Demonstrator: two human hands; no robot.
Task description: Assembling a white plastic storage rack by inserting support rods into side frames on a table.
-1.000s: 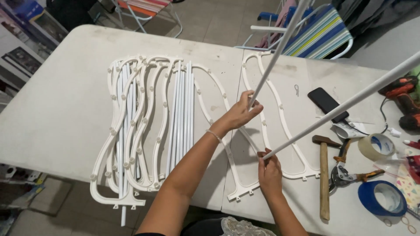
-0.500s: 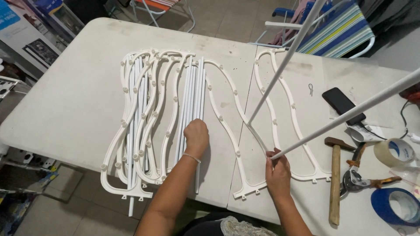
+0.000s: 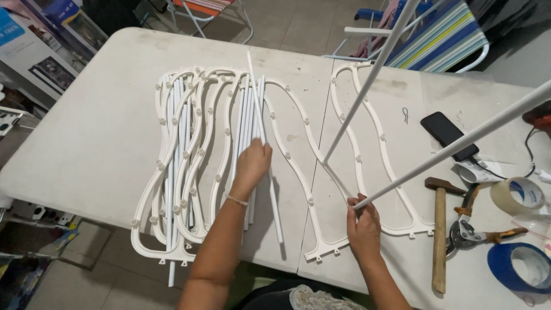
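White plastic tabletop (image 3: pixel 86 143) fills the frame, with a striped folding chair (image 3: pixel 442 34) beyond its far edge at the upper right. Left hand (image 3: pixel 251 163) sits mid-frame, fingers curled around a thin white rod (image 3: pixel 259 109) — it's lifted at an angle off the bundle of white rods (image 3: pixel 245 123) lying among the wavy white plastic frames (image 3: pixel 189 155). Over at lower centre-right, the right hand (image 3: pixel 363 224) pinches the near end of a long white tube (image 3: pixel 459 143) that slants up to the right edge of the frame. A second tube (image 3: pixel 367 80) rises from the middle of the tabletop toward the top. Beneath both lies another wavy frame (image 3: pixel 373 132), flat on the surface. Down the right side — a black phone (image 3: pixel 447 135), a wooden-handled hammer (image 3: pixel 439 229), pliers (image 3: pixel 470 229), a roll of clear tape (image 3: pixel 516 195) and a roll of blue tape (image 3: pixel 519 267).
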